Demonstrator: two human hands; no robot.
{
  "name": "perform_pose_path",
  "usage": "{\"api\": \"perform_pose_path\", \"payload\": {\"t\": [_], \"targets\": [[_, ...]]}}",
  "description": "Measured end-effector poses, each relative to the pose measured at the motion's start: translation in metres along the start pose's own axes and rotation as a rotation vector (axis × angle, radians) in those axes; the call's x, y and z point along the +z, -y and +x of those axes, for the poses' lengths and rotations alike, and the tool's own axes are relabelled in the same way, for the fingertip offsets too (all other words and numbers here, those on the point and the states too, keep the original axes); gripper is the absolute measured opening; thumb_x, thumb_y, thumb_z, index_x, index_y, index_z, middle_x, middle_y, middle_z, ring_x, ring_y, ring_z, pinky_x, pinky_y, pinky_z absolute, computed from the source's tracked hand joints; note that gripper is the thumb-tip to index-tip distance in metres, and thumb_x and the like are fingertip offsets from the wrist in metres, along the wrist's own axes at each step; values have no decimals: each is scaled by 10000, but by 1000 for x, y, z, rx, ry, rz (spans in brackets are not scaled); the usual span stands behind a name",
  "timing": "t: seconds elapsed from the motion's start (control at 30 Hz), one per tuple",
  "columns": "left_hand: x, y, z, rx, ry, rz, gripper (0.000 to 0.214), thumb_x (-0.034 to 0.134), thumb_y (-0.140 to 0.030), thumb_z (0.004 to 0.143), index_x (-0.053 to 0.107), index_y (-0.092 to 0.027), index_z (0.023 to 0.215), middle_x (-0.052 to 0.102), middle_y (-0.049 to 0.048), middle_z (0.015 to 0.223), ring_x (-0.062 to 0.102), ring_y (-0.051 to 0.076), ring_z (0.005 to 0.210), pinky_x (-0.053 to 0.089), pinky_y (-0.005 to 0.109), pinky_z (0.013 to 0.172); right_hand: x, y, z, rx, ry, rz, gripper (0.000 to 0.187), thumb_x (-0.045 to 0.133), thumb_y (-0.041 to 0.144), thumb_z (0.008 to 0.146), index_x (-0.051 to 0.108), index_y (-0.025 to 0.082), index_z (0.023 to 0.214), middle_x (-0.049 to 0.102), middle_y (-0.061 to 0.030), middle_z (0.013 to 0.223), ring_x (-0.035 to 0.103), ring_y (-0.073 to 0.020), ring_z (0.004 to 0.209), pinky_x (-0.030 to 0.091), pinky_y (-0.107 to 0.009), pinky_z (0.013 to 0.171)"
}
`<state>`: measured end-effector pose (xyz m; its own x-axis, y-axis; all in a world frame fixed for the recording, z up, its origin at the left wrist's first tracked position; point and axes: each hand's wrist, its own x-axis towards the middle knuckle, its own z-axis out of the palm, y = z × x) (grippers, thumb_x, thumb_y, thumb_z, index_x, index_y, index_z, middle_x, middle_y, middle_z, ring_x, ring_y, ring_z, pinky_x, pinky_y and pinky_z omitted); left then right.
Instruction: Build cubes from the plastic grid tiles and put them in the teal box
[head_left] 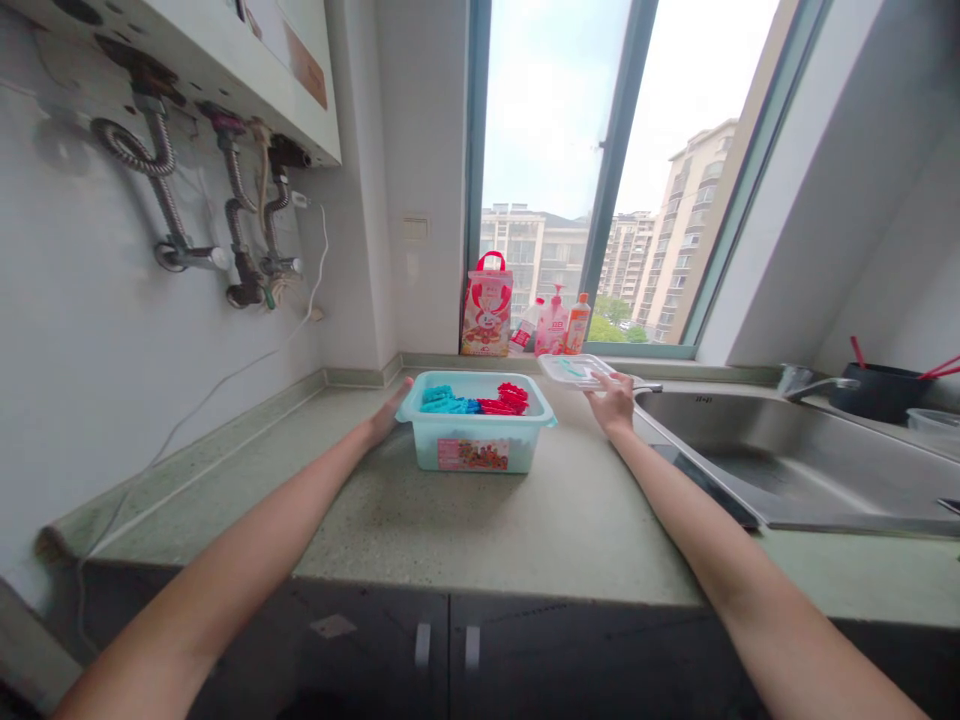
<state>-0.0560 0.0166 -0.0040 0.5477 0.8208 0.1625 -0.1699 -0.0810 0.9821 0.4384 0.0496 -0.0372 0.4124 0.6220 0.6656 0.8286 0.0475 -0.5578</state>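
A light-blue plastic bin (480, 428) with a picture label on its front stands on the counter. Ridged blue pieces (442, 400) and red pieces (506, 398) lie inside it; their kind is unclear. My left hand (390, 410) is at the bin's left end, fingers stretched along its side and rim, partly hidden. To the right of the bin, my right hand (612, 398) grips a clear plastic lid (574, 372) with teal marks by its right edge. The lid is held off the bin, above the back of the counter.
A steel sink (810, 455) with a faucet (814, 382) lies at the right, a black pot (877, 392) behind it. On the windowsill stand a pink bag (487, 312) and several bottles (553, 322). A water heater (225, 70) with hoses hangs at the left.
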Motion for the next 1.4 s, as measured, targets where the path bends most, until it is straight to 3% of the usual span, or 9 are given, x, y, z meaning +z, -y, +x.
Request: {"api": "perform_pose_path", "payload": {"t": [0.2, 0.7, 0.97, 1.23, 1.4], "targets": [[-5, 6, 4, 22, 33, -69, 803, 466, -773, 994, 745, -89, 1309, 800, 185, 1194, 673, 375, 1299, 435, 464, 1209, 11, -13, 16, -26, 24, -68, 445, 668, 380, 932, 745, 230, 1344, 473, -146, 1452, 581, -304, 1236, 490, -428, 1109], [-7, 8, 4, 30, 60, -54, 795, 459, -788, 989, 751, -138, 1341, 816, 154, 1160, 690, 352, 1285, 479, 439, 1176, 37, -27, 39, -33, 74, -152, 491, 639, 431, 949, 719, 230, 1390, 445, -162, 1510, 543, -334, 1361, 465, -444, 1160], [-5, 7, 4, 52, 81, -87, 785, 467, -761, 1000, 731, -123, 1374, 784, 168, 1254, 652, 364, 1340, 386, 476, 1258, 36, -30, 41, 63, 230, -266, 574, 595, 182, 885, 688, 270, 1445, 481, -142, 1579, 565, -312, 1403, 477, -409, 1164], [-6, 8, 4, 40, 66, -86, 758, 454, -747, 1014, 718, -146, 1394, 782, 150, 1271, 649, 360, 1345, 386, 468, 1253, 32, -26, 33, 138, 234, -404, 512, 593, 250, 925, 682, 333, 1423, 469, -126, 1625, 700, -306, 1190, 551, -471, 1049], [-5, 6, 4, 43, 50, -73, 743, 485, -757, 994, 738, -164, 1362, 800, 146, 1223, 664, 378, 1317, 425, 481, 1218, 28, -16, 28, 164, 219, -477, 492, 552, 253, 940, 678, 234, 1415, 599, -205, 1423, 723, -356, 1122, 575, -510, 980]]}}
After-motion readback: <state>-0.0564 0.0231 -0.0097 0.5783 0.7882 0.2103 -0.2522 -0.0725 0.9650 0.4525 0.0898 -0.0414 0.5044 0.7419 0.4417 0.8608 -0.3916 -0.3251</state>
